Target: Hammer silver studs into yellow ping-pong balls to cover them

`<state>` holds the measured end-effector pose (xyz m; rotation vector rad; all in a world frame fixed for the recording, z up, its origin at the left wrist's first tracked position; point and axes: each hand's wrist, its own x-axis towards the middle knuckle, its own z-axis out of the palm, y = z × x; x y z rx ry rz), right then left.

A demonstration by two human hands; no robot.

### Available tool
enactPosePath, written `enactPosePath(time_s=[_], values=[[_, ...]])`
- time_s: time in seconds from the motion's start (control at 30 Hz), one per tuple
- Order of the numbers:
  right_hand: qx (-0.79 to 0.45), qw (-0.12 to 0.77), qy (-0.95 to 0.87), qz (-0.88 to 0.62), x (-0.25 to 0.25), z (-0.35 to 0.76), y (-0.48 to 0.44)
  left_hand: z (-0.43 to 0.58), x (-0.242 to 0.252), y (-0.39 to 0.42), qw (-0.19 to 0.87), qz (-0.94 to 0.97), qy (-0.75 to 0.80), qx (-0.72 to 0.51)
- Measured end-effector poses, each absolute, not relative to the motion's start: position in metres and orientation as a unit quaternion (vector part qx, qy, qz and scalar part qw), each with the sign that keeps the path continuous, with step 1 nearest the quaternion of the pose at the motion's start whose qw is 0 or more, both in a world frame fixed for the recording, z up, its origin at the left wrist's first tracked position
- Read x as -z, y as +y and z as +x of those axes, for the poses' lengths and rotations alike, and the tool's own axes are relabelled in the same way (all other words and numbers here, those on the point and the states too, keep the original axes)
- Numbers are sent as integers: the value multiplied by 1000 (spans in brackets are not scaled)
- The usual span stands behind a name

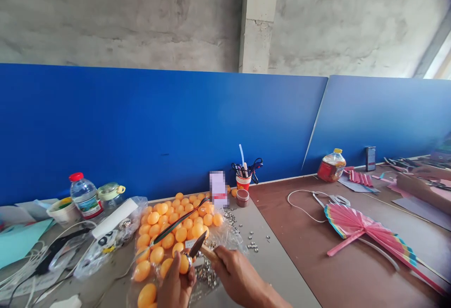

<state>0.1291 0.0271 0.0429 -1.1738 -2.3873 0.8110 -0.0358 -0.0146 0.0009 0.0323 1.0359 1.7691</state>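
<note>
My left hand [176, 283] is closed on an orange ball [183, 265] that looks like a ping-pong ball, with a shiny silver piece at its right side. Wrapped in my right hand [233, 270] is the wooden handle of a tool with a dark, pointed blade [198, 244]. The blade meets or nearly meets the silver piece; exact contact is unclear. Behind both hands, many similar orange balls [157, 254] lie on clear plastic. A long dark rod [179, 220] rests across them. Small silver metal pieces [207, 273] are heaped beside my right hand.
More silver pieces [252, 247] are scattered on the grey mat. A red cup of tools [243, 182] and a small round tub [242, 198] stand behind. Bottles [84, 197], cables and plastic bags crowd the left; a pink pleated paper piece [366, 230] lies right. A blue partition [158, 129] closes the back.
</note>
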Motion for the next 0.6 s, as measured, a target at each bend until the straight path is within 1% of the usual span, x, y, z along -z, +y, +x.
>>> enactPosePath(time_s=[0.1, 0.3, 0.47, 0.6], values=[[-274, 150, -857, -410, -41, 127, 24, -35, 0, -13, 510, -14, 451, -732], [-284, 174, -846, -417, -44, 128, 26, -32, 2, -15, 514, 15, 440, -736], [-286, 145, -851, -416, -39, 127, 28, -32, 2, -15, 509, 21, 469, -721], [-311, 174, -836, -417, -42, 129, 30, -31, -1, -14, 513, 34, 455, -727]])
